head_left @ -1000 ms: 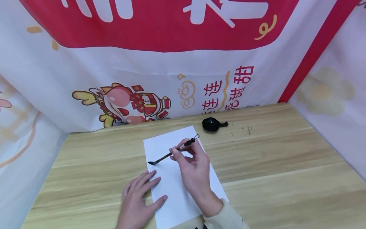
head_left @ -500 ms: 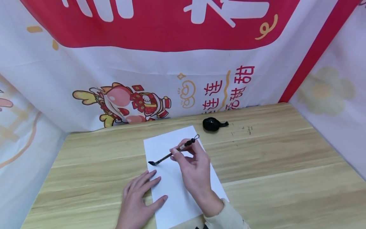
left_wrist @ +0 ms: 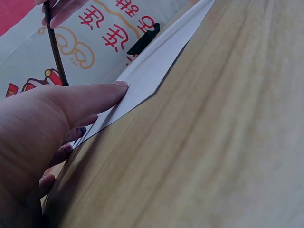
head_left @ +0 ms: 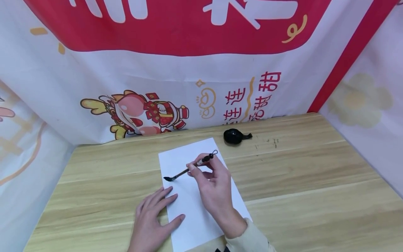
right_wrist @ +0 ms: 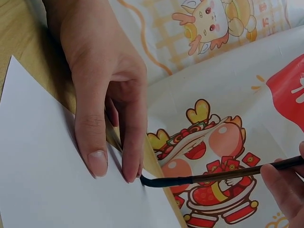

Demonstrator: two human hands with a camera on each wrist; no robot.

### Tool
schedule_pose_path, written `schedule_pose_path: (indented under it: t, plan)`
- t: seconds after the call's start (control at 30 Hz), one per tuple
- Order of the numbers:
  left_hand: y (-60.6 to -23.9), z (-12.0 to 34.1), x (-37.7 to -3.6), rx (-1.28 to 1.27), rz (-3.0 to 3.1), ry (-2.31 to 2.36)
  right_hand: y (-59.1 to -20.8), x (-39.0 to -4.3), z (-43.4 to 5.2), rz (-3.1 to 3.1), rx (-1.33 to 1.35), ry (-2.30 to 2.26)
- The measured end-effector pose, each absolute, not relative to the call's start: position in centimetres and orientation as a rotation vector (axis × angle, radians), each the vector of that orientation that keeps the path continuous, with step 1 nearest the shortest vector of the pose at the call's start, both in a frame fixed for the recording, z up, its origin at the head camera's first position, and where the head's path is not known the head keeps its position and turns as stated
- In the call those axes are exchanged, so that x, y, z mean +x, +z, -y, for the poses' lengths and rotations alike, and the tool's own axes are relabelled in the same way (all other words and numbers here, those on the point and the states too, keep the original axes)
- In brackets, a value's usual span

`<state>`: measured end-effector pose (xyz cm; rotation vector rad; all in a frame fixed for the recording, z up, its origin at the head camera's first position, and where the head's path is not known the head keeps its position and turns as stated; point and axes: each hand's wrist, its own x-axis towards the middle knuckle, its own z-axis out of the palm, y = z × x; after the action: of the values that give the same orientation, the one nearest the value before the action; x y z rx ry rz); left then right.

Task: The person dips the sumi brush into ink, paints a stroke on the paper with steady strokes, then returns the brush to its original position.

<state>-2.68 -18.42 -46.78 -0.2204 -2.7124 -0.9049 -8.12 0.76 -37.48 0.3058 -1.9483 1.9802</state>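
**Brush poised over a white sheet**

Pale wood-grain boards make up the surface (head_left: 299,182), and it is boxed in on three sides by white and red printed cloth (head_left: 176,70); the back panel carries a cartoon dragon figure (head_left: 138,113) with red characters (head_left: 252,96) to its right.

Starting from the left, the person's left hand (head_left: 151,220) lies flat, palm down, its fingers (right_wrist: 97,142) straight and spread. The fingertips rest on the left edge of the sheet of paper (head_left: 192,210) and pin it down, while the heel of the hand sits on the bare wood beside it. The left wrist view shows the thumb pressed along the paper's edge.

That paper is white and unmarked, lying near the middle of the surface and turned a little askew, its far corner pointing toward the back cloth.

Further right, the right hand (head_left: 214,189) comes up over the lower part of the sheet from a cream sleeve (head_left: 248,241). Its fingers are curled and pinch the thin dark shaft of a calligraphy brush (head_left: 190,168) near the upper end. The brush slants down to the left, its black tip at the left part of the paper, close to the left hand's fingertips; whether the tip touches the sheet I cannot tell. A small loop hangs at the brush's top end.

Beyond the paper's far right corner, near the back cloth, sits a small black ink dish (head_left: 234,136), well apart from both hands.
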Motion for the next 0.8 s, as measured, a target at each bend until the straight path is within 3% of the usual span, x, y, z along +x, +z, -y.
schedule_pose_path:
  t: [0.8]
  plan:
    - [-46.38, 18.34, -2.60, -0.185, 2.755, -0.915, -37.71, -8.27, -0.84, 1.934, 0.374, 1.937]
